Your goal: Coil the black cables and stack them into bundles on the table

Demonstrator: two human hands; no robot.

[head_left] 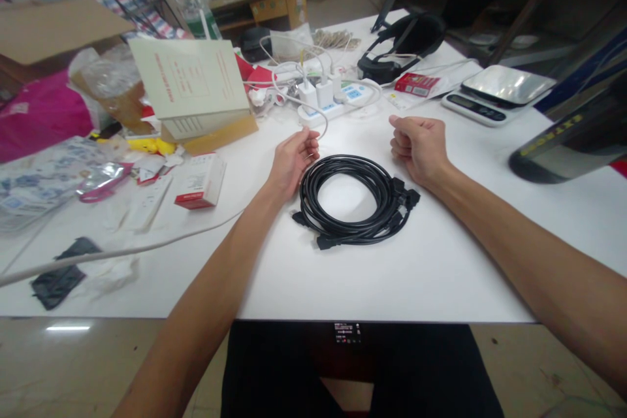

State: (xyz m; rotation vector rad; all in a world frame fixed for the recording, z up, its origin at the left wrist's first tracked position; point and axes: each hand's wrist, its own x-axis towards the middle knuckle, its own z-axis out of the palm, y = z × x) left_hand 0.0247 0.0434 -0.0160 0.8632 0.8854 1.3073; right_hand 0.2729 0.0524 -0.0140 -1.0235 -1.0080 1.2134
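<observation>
A coil of several black cables (353,201) lies flat on the white table (343,274) in front of me, with black plugs bunched at its right and lower edges. My left hand (292,160) rests at the coil's upper left rim, fingers curled loosely against the cable. My right hand (420,147) sits just right of the coil, near the plugs, curled into a loose fist with nothing visible in it.
A white power strip (337,101) with chargers lies beyond the coil. A stack of books (196,88), a red-and-white box (202,181) and plastic clutter fill the left. A scale (497,95) and black headset (406,46) stand at the right back.
</observation>
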